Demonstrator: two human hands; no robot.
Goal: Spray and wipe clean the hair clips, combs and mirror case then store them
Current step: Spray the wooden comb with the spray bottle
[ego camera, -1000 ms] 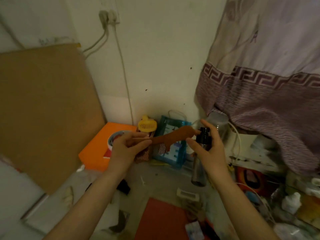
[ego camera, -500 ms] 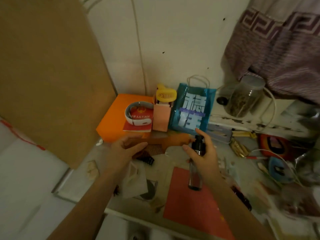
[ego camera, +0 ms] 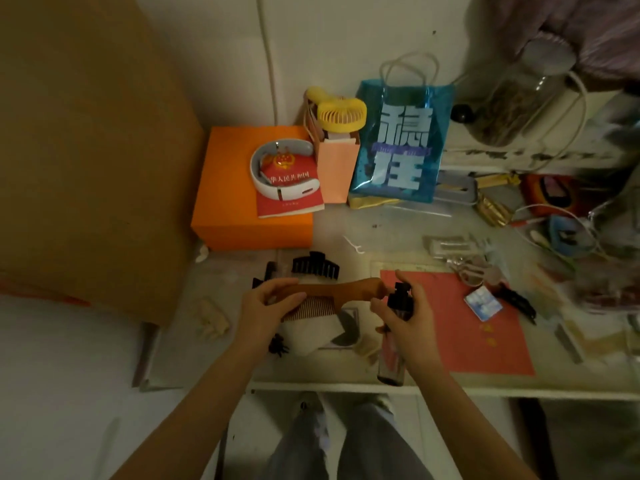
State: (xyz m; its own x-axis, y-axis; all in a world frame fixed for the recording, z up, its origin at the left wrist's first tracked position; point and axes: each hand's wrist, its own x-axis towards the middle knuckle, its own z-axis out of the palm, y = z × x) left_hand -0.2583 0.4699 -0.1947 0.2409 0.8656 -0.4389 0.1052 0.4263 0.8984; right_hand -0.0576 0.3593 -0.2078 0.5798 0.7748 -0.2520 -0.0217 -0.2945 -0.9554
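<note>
**Inspector:** Status of the hands?

**Assistant:** Left hand (ego camera: 268, 306) grips the wooden comb (ego camera: 332, 296) by its toothed end, above the table (ego camera: 346, 233). Right hand (ego camera: 405, 315) is wrapped round the spray bottle (ego camera: 398, 303), nozzle near the comb's handle.

**Inspector:** Progress?

**Assistant:** Early, by my judgement. Spraying appears to be in hand; no wiping shows. The black claw clip (ego camera: 315, 266) lies just behind the comb, another clip (ego camera: 517, 299) on the red sheet (ego camera: 485, 341). Nothing looks stored.

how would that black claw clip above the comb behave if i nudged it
The black claw clip looks like rigid plastic, so it would probably slide whole rather than flex. Small and open-toothed, it likely weighs little. Its curved teeth might snag the wooden comb nearby.
</note>
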